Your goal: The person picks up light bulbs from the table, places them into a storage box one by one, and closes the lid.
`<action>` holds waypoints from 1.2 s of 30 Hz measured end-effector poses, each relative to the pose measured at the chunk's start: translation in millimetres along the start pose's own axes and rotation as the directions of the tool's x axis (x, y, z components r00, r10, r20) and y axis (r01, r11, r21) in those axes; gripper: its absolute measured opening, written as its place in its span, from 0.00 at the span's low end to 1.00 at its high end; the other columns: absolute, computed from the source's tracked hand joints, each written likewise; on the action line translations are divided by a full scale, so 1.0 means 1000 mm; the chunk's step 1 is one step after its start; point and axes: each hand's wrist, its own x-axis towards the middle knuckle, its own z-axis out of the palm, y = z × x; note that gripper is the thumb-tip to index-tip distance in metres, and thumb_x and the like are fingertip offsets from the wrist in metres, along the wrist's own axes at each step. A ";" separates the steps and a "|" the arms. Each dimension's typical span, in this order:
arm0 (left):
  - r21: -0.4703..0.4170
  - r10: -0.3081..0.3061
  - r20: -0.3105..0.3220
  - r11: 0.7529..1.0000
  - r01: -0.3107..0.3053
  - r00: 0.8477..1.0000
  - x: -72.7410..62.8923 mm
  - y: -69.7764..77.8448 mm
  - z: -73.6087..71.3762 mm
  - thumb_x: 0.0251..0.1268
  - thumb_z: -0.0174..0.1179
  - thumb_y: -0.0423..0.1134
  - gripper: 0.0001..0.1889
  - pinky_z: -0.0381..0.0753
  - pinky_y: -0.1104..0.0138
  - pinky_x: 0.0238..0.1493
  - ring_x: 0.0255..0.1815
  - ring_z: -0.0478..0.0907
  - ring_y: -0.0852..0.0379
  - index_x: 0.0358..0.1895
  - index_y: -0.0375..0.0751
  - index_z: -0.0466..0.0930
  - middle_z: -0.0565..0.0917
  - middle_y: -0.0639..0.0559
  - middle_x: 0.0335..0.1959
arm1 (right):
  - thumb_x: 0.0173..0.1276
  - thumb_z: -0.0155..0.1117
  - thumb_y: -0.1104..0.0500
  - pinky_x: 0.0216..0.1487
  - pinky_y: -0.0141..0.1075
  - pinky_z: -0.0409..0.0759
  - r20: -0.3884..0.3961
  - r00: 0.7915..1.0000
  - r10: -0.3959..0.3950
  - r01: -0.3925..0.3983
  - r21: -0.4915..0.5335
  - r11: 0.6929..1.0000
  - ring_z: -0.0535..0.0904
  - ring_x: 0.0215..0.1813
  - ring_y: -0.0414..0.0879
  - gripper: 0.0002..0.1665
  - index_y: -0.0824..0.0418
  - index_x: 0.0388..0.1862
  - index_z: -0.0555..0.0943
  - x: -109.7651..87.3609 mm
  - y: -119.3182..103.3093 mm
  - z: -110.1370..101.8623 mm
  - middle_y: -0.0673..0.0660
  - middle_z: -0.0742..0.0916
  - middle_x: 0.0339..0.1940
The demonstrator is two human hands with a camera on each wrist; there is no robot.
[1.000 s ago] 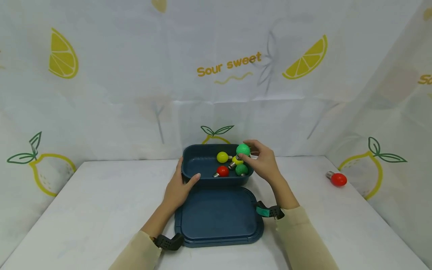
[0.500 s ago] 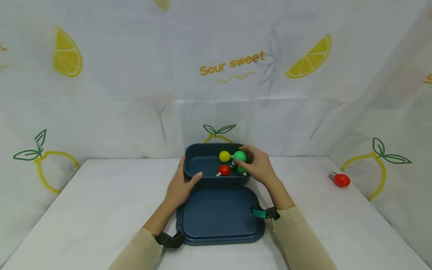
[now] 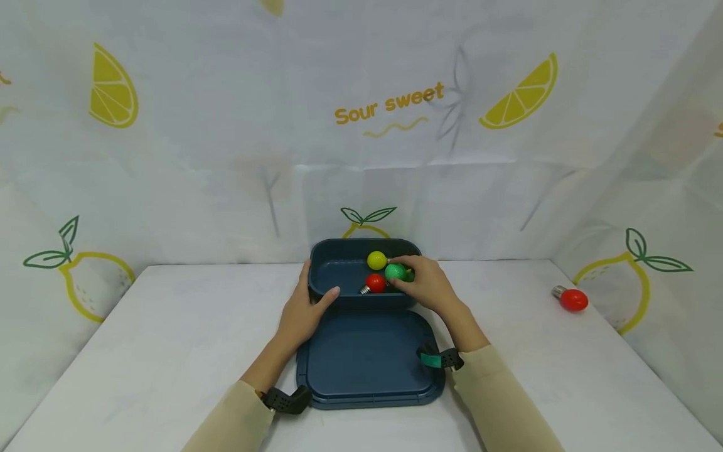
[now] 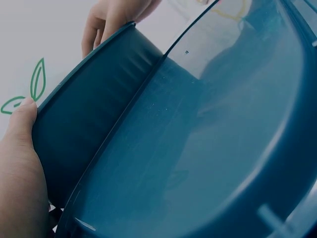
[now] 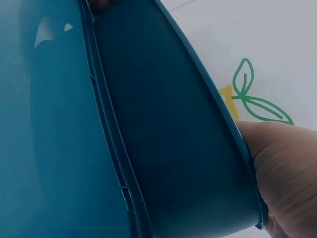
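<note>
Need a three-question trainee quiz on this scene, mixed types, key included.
1. Multiple choice: what colour is the held bulb between the fingers of the right hand?
A) red
B) green
C) yellow
2. True or false: the dark blue lid lies off the box.
3. Fill in: outside the box, a lone bulb lies on the table; its colour is ____.

Key: 1. B; 2. True; 3. red.

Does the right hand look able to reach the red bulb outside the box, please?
Probably: beyond the box, open table leads to that red bulb, but the right hand holds a green bulb.
</note>
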 end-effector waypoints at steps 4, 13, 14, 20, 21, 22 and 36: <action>-0.003 0.001 -0.003 1.000 -0.001 1.000 0.000 0.000 0.000 0.66 0.57 0.68 0.52 0.60 0.40 0.77 0.83 0.56 0.44 0.84 0.55 0.38 0.54 0.49 0.84 | 0.66 0.72 0.55 0.48 0.46 0.83 -0.006 1.000 -0.003 0.003 -0.005 1.000 0.82 0.47 0.52 0.25 0.59 0.61 0.84 0.000 0.001 0.002 0.61 0.87 0.58; -0.005 0.002 0.001 1.000 -0.002 1.000 0.002 0.000 0.001 0.66 0.57 0.68 0.52 0.60 0.40 0.77 0.82 0.56 0.43 0.84 0.54 0.38 0.54 0.49 0.84 | 0.66 0.72 0.56 0.78 0.61 0.58 0.019 0.999 0.043 -0.043 0.012 0.999 0.82 0.58 0.62 0.26 0.59 0.63 0.83 0.002 0.000 0.003 0.64 0.87 0.58; -0.006 0.001 0.001 1.000 -0.001 1.000 0.002 0.000 0.001 0.66 0.57 0.68 0.52 0.60 0.40 0.77 0.82 0.56 0.43 0.84 0.54 0.38 0.54 0.49 0.84 | 0.66 0.72 0.57 0.81 0.61 0.52 0.024 0.999 0.049 -0.050 0.015 0.999 0.82 0.60 0.62 0.26 0.59 0.63 0.83 0.003 -0.001 0.003 0.65 0.87 0.58; -0.002 0.008 0.004 1.000 -0.008 1.000 0.002 0.002 0.000 0.67 0.56 0.68 0.51 0.60 0.40 0.77 0.82 0.56 0.43 0.84 0.54 0.38 0.53 0.48 0.84 | 0.66 0.71 0.57 0.82 0.61 0.49 0.045 0.996 0.071 -0.071 0.017 0.997 0.80 0.63 0.63 0.28 0.59 0.65 0.82 0.004 -0.002 0.002 0.65 0.86 0.60; -0.002 0.011 0.002 1.000 -0.011 1.000 0.002 0.002 0.000 0.67 0.56 0.67 0.51 0.60 0.40 0.77 0.82 0.56 0.43 0.84 0.53 0.38 0.53 0.48 0.84 | 0.66 0.71 0.57 0.82 0.61 0.49 0.046 0.997 0.067 -0.068 0.016 0.998 0.80 0.63 0.63 0.28 0.59 0.65 0.82 0.004 -0.002 0.002 0.65 0.86 0.61; -0.005 0.013 0.000 1.000 -0.013 1.000 0.002 0.002 0.000 0.67 0.56 0.67 0.51 0.61 0.40 0.77 0.82 0.56 0.43 0.84 0.54 0.39 0.54 0.48 0.84 | 0.66 0.71 0.57 0.81 0.61 0.49 0.046 0.997 0.064 -0.065 0.015 0.998 0.80 0.63 0.64 0.28 0.59 0.65 0.81 0.005 -0.002 0.002 0.65 0.86 0.61; 0.004 0.001 0.003 1.000 -0.001 1.000 0.000 0.000 0.001 0.67 0.56 0.68 0.52 0.59 0.41 0.78 0.83 0.55 0.44 0.84 0.55 0.37 0.53 0.49 0.84 | 0.65 0.72 0.58 0.81 0.62 0.48 0.034 0.996 0.083 -0.085 0.065 0.994 0.81 0.61 0.63 0.29 0.61 0.65 0.81 0.002 -0.005 0.003 0.66 0.86 0.60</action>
